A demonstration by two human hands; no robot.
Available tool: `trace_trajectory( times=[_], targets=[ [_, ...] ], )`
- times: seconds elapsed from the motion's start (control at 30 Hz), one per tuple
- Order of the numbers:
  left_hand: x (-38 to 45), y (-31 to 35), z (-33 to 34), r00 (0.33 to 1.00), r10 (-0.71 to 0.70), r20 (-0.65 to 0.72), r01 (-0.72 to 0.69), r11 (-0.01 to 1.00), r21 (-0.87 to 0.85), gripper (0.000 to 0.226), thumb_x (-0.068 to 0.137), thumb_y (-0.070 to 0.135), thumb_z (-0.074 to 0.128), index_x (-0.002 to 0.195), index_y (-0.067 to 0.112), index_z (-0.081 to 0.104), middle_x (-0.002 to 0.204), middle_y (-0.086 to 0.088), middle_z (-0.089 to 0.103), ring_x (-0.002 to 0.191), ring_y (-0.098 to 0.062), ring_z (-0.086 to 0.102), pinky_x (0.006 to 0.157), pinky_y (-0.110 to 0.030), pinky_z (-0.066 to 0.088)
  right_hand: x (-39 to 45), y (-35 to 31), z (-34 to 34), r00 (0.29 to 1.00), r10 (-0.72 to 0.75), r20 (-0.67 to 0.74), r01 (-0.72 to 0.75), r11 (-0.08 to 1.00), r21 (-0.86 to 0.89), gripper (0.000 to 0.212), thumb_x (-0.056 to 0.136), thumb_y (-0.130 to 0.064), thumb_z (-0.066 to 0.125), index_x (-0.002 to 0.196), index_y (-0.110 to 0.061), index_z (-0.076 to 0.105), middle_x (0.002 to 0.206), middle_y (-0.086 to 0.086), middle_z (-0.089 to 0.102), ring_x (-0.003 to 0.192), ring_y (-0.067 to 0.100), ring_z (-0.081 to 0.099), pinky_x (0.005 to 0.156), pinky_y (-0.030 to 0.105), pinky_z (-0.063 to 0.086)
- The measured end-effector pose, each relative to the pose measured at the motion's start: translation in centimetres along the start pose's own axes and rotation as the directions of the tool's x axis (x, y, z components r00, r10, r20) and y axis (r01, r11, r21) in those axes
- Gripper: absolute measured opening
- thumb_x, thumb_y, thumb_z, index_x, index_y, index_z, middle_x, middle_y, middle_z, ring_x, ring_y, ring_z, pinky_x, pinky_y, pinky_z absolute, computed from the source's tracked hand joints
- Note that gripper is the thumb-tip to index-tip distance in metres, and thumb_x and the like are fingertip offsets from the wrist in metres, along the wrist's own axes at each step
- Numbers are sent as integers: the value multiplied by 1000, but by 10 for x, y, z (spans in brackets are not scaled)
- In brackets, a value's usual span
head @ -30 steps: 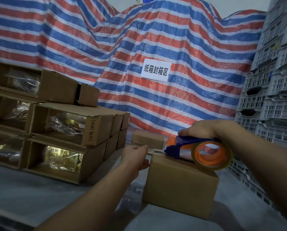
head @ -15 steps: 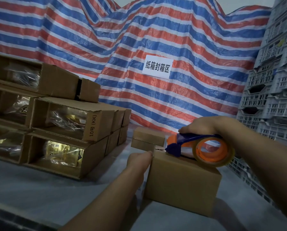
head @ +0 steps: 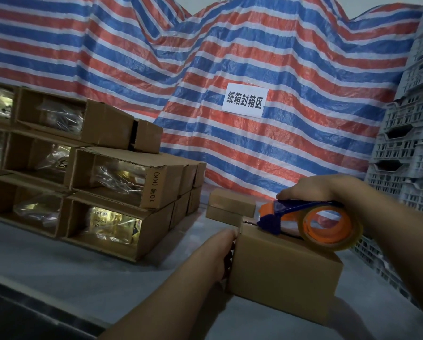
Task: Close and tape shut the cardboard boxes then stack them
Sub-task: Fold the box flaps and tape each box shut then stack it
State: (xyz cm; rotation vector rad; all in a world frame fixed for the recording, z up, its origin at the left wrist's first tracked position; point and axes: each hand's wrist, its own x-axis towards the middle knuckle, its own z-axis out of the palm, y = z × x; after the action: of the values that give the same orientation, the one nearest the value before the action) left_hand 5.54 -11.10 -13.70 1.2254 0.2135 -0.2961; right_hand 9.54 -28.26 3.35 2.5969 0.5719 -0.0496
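Note:
A closed brown cardboard box stands on the grey table in front of me. My right hand grips a blue and orange tape dispenser with a roll of clear tape, its blade end resting on the box's top near the left edge. Against the box's left end my left hand presses, fingers lying on the cardboard. Two small closed boxes sit stacked just behind.
Several open cardboard boxes with plastic-wrapped goods are stacked at the left. A striped red, white and blue tarp with a white sign hangs behind. Grey plastic crates tower at the right. The grey table runs toward me.
My left hand has let the tape end down and moved from above the box's corner onto its left end. The dispenser has come down onto the box top.

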Motion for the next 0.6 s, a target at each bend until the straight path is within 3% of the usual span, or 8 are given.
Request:
trace_trajectory(
  times=[0.13, 0.2, 0.27, 0.4, 0.47, 0.53, 0.6],
  targets=[
    [-1, -2, -4, 987, -4, -159, 26, 990, 139, 19, 101, 18, 43, 107, 3, 53, 90, -12, 52, 81, -22, 52, 78, -34, 49, -10, -7, -5, 999, 33, 43, -38, 990, 136, 14, 108, -41, 40, 106, -38, 54, 94, -7, 67, 84, 8, 67, 68, 17, 45],
    [2, 4, -6, 960, 150, -237, -100, 973, 210, 17, 101, 18, 43, 110, 6, 52, 78, -6, 44, 65, -16, 43, 60, -27, 43, -11, -9, -7, 997, 36, 62, -45, 986, 163, 22, 107, -42, 39, 120, -33, 55, 99, -4, 67, 85, 9, 66, 78, 20, 48],
    [3, 18, -1, 924, 296, -242, -232, 938, 259, 30, 102, 30, 43, 120, 8, 54, 81, -2, 45, 67, -14, 43, 55, -26, 37, -13, -9, -7, 996, 32, 82, -44, 989, 144, 29, 107, -40, 39, 131, -30, 51, 106, -2, 66, 89, 9, 64, 88, 23, 49],
    [-3, 40, 17, 947, 310, -82, -265, 900, 346, 43, 96, 48, 50, 121, 13, 53, 102, -7, 57, 80, -16, 50, 63, -26, 42, -18, -12, -7, 997, 37, 72, -46, 991, 128, 30, 107, -37, 40, 135, -29, 49, 110, 0, 65, 94, 11, 65, 87, 23, 48],
    [0, 38, 17, 966, 255, -37, -222, 897, 382, 51, 91, 52, 59, 123, 13, 54, 115, -11, 63, 98, -19, 59, 85, -33, 51, -17, -11, -6, 996, 61, 70, -72, 981, 180, 30, 107, -40, 40, 132, -28, 52, 109, 1, 67, 93, 12, 66, 89, 25, 50],
    [5, 33, 14, 974, 227, -1, -209, 898, 388, 47, 88, 49, 65, 118, 14, 57, 112, -10, 67, 105, -23, 63, 98, -40, 51, -13, -9, -4, 991, 112, 78, -130, 953, 275, 29, 106, -45, 40, 123, -28, 57, 100, 0, 69, 86, 11, 66, 87, 26, 51],
    [9, 32, 12, 975, 220, 19, -210, 902, 377, 36, 92, 45, 62, 112, 15, 58, 106, -9, 69, 101, -23, 66, 96, -40, 52, -6, -7, 0, 985, 162, 66, -175, 912, 371, 29, 104, -47, 42, 112, -26, 61, 91, -2, 67, 78, 10, 64, 81, 23, 49]
  ],
)
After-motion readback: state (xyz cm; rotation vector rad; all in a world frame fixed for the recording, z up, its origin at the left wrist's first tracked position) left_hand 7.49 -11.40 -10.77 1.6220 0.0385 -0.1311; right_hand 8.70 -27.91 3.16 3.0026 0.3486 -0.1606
